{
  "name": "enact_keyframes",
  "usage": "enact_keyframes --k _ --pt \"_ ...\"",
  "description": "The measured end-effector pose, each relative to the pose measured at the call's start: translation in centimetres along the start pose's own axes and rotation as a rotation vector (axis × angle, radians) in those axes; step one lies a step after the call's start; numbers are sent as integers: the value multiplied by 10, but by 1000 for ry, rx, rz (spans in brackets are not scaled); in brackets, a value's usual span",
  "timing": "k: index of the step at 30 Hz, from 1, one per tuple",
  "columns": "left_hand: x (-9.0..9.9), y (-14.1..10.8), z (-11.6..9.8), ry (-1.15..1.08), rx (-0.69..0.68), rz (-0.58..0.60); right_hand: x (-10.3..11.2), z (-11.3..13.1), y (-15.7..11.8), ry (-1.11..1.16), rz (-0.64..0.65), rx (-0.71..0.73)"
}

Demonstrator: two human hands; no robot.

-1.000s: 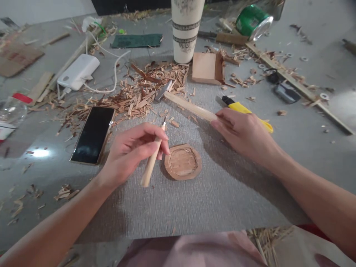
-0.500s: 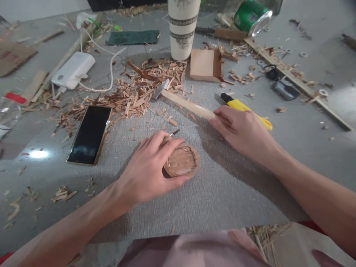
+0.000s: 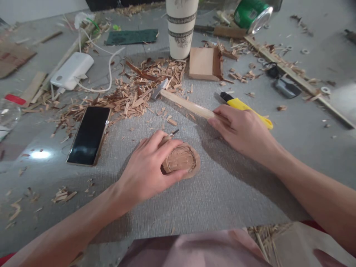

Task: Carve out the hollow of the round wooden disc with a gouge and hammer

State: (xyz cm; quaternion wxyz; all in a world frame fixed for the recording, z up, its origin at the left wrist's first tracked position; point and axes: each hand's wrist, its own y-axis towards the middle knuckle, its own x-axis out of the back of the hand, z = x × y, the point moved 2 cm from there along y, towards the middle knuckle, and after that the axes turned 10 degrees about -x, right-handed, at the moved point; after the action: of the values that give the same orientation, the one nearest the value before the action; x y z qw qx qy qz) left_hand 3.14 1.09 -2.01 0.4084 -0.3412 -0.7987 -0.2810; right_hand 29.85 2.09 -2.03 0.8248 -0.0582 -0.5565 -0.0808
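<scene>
Head view: the left hand spans the disc between thumb and fingers, carving tool tucked in; the right hand grasps the hammer.

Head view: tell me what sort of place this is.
Probably an informal woodcarving spot on a tabletop: a pile of wood chips, a hammer in the right hand, and a grooved wooden piece in the left hand.

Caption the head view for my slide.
Left hand grips a round brown wooden piece; right hand holds a pale wooden-handled metal hammer.
</scene>
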Motion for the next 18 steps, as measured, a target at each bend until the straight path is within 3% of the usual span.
enact_keyframes --k 11,18 --pt "0 2 1 -18 41 -13 -1 -2 0 -7 -9 22" --pt "9 1 -1 -56 -8 -44 -1 -1 0 14 0 19"
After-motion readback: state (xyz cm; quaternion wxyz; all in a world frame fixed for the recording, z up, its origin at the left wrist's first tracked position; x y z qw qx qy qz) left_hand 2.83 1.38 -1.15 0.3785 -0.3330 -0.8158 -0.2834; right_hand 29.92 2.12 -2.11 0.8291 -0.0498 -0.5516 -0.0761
